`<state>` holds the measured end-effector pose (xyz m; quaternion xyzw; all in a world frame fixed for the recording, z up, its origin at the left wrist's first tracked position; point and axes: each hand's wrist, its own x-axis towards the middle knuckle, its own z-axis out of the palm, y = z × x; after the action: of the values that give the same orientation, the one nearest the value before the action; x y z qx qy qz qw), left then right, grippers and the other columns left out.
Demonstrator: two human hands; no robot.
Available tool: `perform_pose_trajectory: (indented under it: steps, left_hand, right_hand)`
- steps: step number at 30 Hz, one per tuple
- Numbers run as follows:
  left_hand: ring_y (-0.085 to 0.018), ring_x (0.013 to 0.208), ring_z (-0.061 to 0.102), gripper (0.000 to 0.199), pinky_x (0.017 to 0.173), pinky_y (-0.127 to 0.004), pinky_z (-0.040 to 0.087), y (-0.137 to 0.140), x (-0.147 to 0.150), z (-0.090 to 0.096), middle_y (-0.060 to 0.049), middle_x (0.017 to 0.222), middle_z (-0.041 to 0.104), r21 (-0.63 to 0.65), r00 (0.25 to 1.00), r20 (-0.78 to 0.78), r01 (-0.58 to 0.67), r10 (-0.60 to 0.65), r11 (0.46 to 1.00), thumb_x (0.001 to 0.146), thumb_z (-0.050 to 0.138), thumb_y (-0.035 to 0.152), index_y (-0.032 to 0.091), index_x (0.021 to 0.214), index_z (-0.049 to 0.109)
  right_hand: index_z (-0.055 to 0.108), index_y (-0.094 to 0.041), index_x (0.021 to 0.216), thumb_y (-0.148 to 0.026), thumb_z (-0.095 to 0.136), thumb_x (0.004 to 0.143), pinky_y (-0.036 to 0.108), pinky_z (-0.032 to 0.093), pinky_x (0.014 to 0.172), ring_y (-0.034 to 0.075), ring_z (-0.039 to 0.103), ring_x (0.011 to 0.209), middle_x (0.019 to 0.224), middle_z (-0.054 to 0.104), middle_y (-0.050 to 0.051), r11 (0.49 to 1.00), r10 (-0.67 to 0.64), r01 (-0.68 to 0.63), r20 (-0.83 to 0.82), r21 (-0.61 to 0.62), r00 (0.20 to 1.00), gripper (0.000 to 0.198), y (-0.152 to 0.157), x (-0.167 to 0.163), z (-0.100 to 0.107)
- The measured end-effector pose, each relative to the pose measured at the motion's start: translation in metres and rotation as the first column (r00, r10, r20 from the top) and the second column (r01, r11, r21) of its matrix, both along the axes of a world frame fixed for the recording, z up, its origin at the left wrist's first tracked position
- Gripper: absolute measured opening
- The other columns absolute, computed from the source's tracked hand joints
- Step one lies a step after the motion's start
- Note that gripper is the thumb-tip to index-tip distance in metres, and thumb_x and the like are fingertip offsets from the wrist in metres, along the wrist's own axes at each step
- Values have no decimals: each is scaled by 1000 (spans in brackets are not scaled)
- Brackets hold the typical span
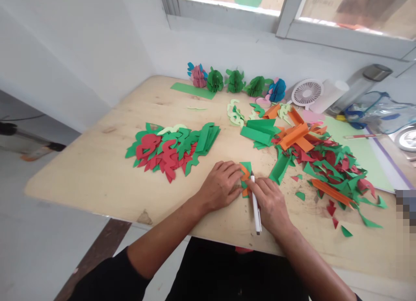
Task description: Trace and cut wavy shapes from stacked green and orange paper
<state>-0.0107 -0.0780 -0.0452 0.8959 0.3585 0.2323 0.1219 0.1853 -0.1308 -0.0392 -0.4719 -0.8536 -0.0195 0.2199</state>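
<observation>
A small strip of green paper (246, 165) lies on the table in front of me with an orange paper shape (244, 172) on top of it. My left hand (221, 184) comes from the left, its curled fingers and thumb gripping the left edge of these two papers. In my right hand (269, 200) is a white pen (255, 207), slanting along the papers' right side; its dark upper end is near the green paper. The right fingertips touch the papers' right edge, and both hands partly cover the shapes.
Left of my hands is a pile of red and green cutouts (169, 149). A heap of paper scraps (338, 166) and folded orange strips (297, 136) spreads to the right. Honeycomb paper figures (235, 81), a small fan (307, 93) and a flask (364, 86) stand along the wall.
</observation>
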Motion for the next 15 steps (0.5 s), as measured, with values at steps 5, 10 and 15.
perform_pose_trajectory:
  steps: [5,10,15]
  left_hand:
    - [-30,122,52,33,104,-48,42,0,1,1,-13,127,63,-12,1000,16,-2,2,1000,86,54,28,15,115,62]
    - [-30,122,51,33,105,-50,41,1,1,-1,-12,128,62,-14,1000,2,0,0,1000,86,56,30,16,115,62]
    - [-30,122,51,35,105,-49,40,2,1,-3,-12,130,61,-12,1000,-20,-12,11,1000,85,60,34,17,116,62]
  right_hand:
    - [61,-15,124,-11,41,96,41,47,80,27,56,96,98,67,12,1000,-2,2,-6,-1,1000,34,0,0,1]
    - [63,-17,121,-13,41,96,40,47,80,26,56,96,99,67,12,1000,-4,4,0,-22,1000,33,1,0,1]
    - [63,-16,119,-15,40,97,41,46,80,27,56,96,100,67,13,1000,-11,11,3,-27,1000,32,0,0,1]
